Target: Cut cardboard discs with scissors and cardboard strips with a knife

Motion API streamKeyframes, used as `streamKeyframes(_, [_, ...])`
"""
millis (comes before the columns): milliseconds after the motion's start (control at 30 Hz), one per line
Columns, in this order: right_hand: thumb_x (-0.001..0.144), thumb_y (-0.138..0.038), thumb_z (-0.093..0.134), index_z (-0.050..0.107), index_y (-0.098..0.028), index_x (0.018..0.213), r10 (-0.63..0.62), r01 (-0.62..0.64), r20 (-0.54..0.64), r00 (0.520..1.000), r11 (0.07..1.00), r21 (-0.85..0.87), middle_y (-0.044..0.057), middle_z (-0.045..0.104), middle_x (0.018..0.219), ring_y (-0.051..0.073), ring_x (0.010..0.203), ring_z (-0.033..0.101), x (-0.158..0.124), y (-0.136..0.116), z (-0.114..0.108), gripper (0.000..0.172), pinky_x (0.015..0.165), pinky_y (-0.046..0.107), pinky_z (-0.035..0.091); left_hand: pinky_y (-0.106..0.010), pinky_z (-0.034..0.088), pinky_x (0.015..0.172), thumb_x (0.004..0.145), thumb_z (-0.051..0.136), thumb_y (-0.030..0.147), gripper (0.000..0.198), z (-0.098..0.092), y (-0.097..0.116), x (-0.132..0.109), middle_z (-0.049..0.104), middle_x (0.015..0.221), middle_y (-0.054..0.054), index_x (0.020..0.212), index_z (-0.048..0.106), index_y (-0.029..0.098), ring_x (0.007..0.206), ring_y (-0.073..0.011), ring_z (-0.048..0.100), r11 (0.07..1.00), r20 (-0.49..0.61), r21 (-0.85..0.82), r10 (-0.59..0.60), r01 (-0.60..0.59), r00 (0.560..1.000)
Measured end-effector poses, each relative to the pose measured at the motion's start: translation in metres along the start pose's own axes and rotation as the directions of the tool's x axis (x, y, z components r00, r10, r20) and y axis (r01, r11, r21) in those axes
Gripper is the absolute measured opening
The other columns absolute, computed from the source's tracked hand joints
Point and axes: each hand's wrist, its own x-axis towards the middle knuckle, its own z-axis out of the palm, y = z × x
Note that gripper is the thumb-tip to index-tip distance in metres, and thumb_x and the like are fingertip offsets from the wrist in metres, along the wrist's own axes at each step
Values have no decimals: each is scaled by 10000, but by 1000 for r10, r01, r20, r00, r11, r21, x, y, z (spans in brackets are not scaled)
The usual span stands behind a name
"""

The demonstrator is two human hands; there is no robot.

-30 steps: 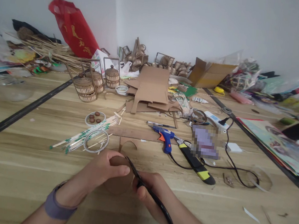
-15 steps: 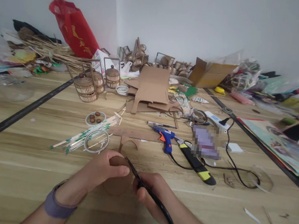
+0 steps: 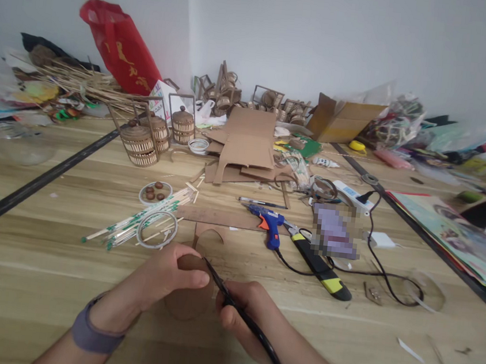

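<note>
My left hand (image 3: 163, 281) pinches a round brown cardboard disc (image 3: 189, 304) just above the wooden table (image 3: 42, 277); a purple band sits on that wrist. My right hand (image 3: 246, 318) is closed around black scissors (image 3: 242, 315), whose blades point up and left onto the disc's upper right edge. A cardboard offcut with a round notch (image 3: 209, 233) lies just beyond the hands.
A blue glue gun (image 3: 270, 224), a black-and-yellow knife (image 3: 318, 266), a wire ring (image 3: 156, 228) over thin sticks, and a small dish of beads (image 3: 155, 191) lie ahead. Flat cardboard sheets (image 3: 244, 144), woven baskets (image 3: 140, 142) and a power strip (image 3: 352, 196) with cable sit farther back.
The disc has turned and dropped slightly in my left hand. Both hands stay in nearly the same place.
</note>
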Motion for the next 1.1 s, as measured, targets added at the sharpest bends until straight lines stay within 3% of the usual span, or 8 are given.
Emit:
streamKeyframes(400, [812,-910,327,487,-184,698,72,-72,8,997,997,-35,-42,348,592,101,535,309,0,0,0,753,466,236,208,-305,478,698,535,814,425,349,0,-1,2,753,740,-11,764,720,178,748,-225,653,999,16,-26,-33,33,999])
streamKeyframes(600, [780,-936,325,496,-185,675,81,-82,-8,997,995,-63,-35,365,574,105,525,316,0,2,1,777,460,234,210,-297,452,665,513,825,418,358,-1,-3,2,740,715,-11,757,728,175,726,-225,638,999,-26,-21,-37,36,999])
streamKeyframes(1100, [694,-1002,269,498,-187,644,144,-150,-45,988,976,-155,-23,418,562,120,533,367,2,1,2,848,489,241,267,-310,502,702,517,852,417,373,-2,-7,2,777,792,-27,797,763,188,797,-250,678,999,-30,-36,-7,6,1000])
